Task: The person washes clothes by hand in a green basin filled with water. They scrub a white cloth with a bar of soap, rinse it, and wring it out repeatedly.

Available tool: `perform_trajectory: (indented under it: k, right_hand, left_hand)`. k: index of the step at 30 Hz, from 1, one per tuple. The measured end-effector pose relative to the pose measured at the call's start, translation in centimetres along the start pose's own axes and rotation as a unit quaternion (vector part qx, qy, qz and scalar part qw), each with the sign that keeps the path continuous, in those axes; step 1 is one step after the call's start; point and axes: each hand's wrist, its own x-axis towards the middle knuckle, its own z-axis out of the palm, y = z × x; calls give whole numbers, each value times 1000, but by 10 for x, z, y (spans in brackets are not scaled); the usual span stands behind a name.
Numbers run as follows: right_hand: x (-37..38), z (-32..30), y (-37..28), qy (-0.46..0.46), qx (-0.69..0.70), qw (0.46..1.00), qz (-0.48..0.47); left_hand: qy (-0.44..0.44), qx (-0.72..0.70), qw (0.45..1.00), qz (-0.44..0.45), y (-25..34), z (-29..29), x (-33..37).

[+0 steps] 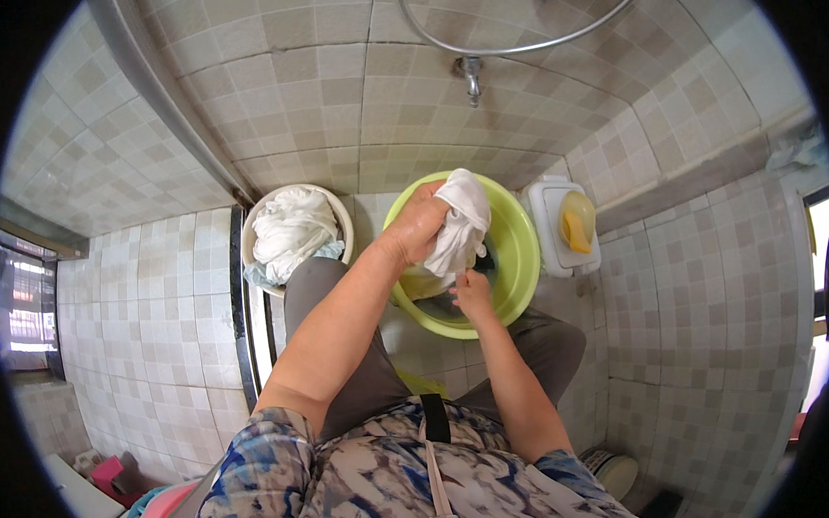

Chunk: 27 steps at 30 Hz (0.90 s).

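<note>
Over a lime-green basin (527,263), my left hand (417,227) is closed round a bunched white cloth (466,215). The cloth's upper end folds over beside my fingers and the rest hangs down into the basin. My right hand (473,295) is lower, near the basin's front rim, with its fingers closed at the bottom end of the same cloth. Something dark (486,261) lies in the basin, partly hidden by the cloth and my hands. What kind of garment the white cloth is cannot be made out.
Left of the basin stands a whitish tub (347,222) heaped with white laundry (294,229). To the right, a white lidded container (545,222) bears a yellow bowl (578,210). A tap (473,78) and a curved hose (522,50) are on the tiled wall ahead.
</note>
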Motion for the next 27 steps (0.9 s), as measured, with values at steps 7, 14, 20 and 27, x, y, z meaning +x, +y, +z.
perform_trajectory:
  k: [7, 14, 20, 27]
  right_hand:
    - [-54, -50, -50, -29, 413, 910, 27]
    - [-66, -82, -95, -18, 568, 821, -47]
    - [-67, -103, -122, -51, 599, 794, -91]
    - [-76, -117, -144, -43, 629, 763, -143]
  left_hand:
    - [97, 18, 994, 50, 7, -20, 14]
    - [74, 143, 986, 50, 1, -17, 20]
    - [-25, 717, 694, 61, -22, -28, 22]
    - [216, 661, 717, 47, 1, -3, 10]
